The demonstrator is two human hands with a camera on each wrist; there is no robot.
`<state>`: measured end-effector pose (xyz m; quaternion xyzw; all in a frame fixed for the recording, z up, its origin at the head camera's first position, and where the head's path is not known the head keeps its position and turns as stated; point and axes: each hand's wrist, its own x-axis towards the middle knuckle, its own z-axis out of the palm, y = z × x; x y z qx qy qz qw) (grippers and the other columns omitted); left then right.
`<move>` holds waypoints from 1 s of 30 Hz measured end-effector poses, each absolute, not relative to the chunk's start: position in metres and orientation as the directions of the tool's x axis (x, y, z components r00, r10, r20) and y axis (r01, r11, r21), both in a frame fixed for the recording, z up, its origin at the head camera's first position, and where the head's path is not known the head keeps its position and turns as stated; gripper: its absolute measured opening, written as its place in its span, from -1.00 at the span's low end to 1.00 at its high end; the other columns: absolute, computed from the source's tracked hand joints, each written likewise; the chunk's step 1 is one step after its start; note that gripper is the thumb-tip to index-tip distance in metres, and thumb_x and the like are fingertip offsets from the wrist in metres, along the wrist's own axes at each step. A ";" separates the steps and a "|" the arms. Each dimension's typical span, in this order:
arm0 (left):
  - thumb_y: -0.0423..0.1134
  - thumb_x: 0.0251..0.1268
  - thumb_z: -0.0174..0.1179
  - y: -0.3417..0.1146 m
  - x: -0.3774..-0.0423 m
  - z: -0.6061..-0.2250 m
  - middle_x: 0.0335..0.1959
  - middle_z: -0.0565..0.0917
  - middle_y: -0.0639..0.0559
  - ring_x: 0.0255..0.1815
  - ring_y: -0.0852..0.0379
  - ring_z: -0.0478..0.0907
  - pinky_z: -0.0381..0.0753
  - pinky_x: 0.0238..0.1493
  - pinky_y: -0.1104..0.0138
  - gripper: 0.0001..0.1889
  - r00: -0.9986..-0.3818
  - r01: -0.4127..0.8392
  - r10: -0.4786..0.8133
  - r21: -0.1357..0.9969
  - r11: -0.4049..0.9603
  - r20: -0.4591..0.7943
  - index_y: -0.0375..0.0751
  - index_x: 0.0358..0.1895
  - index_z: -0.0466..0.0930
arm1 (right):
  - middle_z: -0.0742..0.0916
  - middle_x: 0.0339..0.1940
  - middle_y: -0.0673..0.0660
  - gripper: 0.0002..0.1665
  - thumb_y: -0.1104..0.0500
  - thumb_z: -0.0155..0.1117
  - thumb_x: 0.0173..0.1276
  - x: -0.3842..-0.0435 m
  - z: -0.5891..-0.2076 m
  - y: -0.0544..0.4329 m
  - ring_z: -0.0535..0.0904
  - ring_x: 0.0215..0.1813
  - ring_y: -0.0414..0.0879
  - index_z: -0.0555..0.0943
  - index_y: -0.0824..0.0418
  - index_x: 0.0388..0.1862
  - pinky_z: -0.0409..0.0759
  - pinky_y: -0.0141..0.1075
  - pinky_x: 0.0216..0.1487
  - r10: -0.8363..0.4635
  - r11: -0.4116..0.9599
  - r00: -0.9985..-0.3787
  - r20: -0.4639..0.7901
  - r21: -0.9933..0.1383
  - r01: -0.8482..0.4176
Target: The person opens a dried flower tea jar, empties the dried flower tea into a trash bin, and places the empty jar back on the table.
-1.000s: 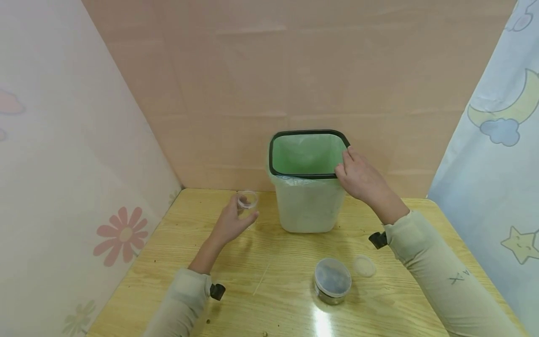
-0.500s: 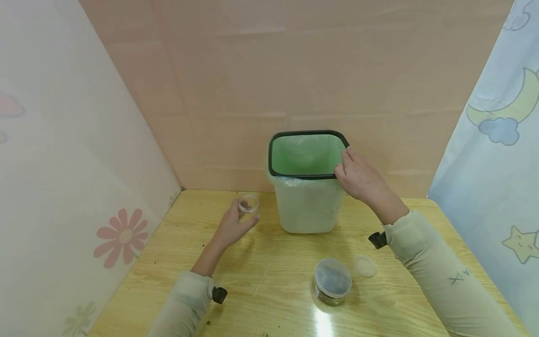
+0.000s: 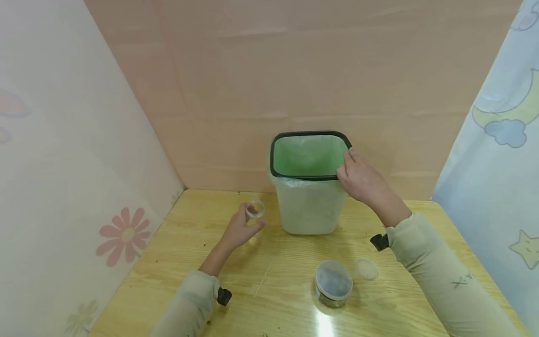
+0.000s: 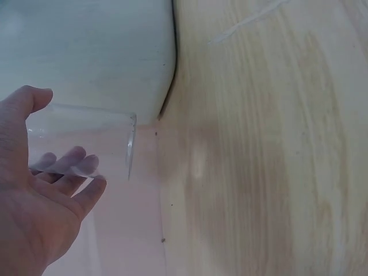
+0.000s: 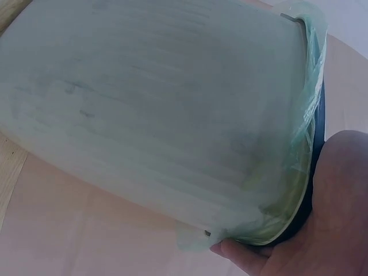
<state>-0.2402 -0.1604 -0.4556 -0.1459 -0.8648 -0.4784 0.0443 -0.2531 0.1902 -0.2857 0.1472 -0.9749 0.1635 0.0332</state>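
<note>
My left hand (image 3: 241,230) holds a clear, see-through plastic cup (image 3: 255,210) just left of the trash can (image 3: 311,210). In the left wrist view, the thumb lies on one side of the cup (image 4: 98,132) and the fingers curl round the other. Its open rim faces away from the palm. My right hand (image 3: 363,180) grips the can's black rim (image 3: 309,178) at the near right corner. The can is pale and upright, lined with a thin green bag (image 3: 294,157). Seen from the right wrist, fingertips press under the rim where the liner (image 5: 310,98) folds over.
A round lidded container (image 3: 333,283) with a dark top stands on the wooden table (image 3: 202,267) at front right. Beside it lies a flat clear disc (image 3: 366,268). A thin pale strip (image 3: 262,280) lies left of them. Patterned walls stand on both sides.
My left hand has shifted a little right and nearer to me with the cup, whose rim now sits lower in view. My right hand keeps its hold on the can's rim.
</note>
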 end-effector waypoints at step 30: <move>0.11 0.31 0.35 -0.149 -0.248 -0.489 0.21 0.56 -0.13 0.23 -0.17 0.52 0.54 0.19 -0.09 -0.32 -0.957 0.262 0.256 0.785 0.562 0.136 -0.21 0.30 0.32 | 0.08 0.57 0.59 -0.24 0.09 -0.58 0.59 -0.254 -0.288 0.190 -0.12 0.62 0.41 0.01 0.66 0.51 -0.09 0.23 0.56 -0.316 0.907 -0.936 0.155 -0.238 -0.346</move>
